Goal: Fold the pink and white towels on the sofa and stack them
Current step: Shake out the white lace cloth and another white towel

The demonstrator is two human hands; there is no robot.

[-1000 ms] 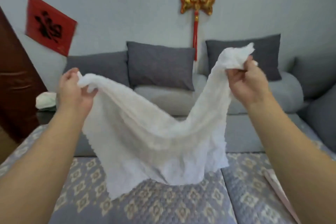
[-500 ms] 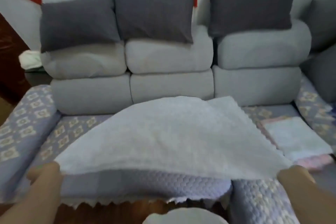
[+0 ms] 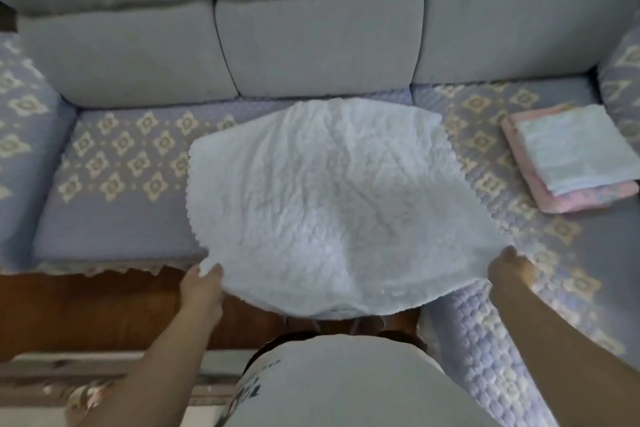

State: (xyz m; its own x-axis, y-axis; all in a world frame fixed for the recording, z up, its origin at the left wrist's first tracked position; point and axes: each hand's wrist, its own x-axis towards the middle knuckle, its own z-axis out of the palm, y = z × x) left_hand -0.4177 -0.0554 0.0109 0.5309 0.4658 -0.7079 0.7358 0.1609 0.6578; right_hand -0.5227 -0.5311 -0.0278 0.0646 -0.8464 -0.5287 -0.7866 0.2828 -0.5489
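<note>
Grey sofa (image 3: 311, 38) fills the frame's upper half, white towel (image 3: 332, 198) spread at centre over its patterned seat, folded pink and white towels (image 3: 571, 159) stacked at right, left hand (image 3: 202, 286) and right hand (image 3: 510, 269) pinching the spread towel's near corners.

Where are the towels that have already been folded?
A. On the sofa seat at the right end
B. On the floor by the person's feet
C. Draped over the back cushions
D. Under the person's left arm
A: the folded stack, a white towel on a pink one, lies on the patterned sofa seat at the right end.
</note>
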